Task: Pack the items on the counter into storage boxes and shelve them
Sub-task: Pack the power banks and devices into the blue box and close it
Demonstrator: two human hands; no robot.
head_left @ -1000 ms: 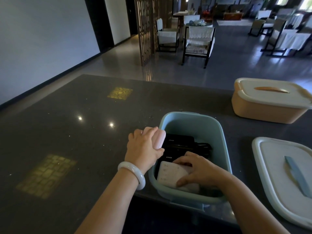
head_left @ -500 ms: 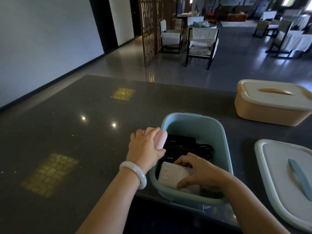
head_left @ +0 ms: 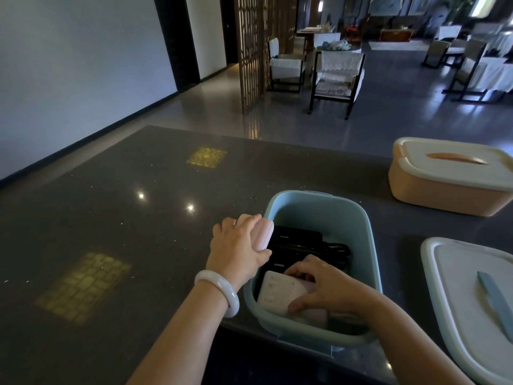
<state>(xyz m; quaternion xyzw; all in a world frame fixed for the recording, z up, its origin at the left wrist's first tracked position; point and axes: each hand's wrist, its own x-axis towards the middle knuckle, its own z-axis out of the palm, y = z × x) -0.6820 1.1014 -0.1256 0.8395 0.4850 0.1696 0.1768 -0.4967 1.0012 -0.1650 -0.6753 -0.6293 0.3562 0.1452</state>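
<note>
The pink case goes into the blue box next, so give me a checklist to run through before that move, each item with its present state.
1. Left hand grips the pink case firmly: ok.
2. Blue box open, its lid set aside on the counter: ok.
3. Room in the box beyond the black chargers: ok, bare floor shows at the far end.
4. Right hand clear of the drop spot: not ok, it holds the white pad inside the box.
5. Box fully on the counter: not ok, its near end overhangs the edge.
6. Cable tucked in: cannot tell.
</note>
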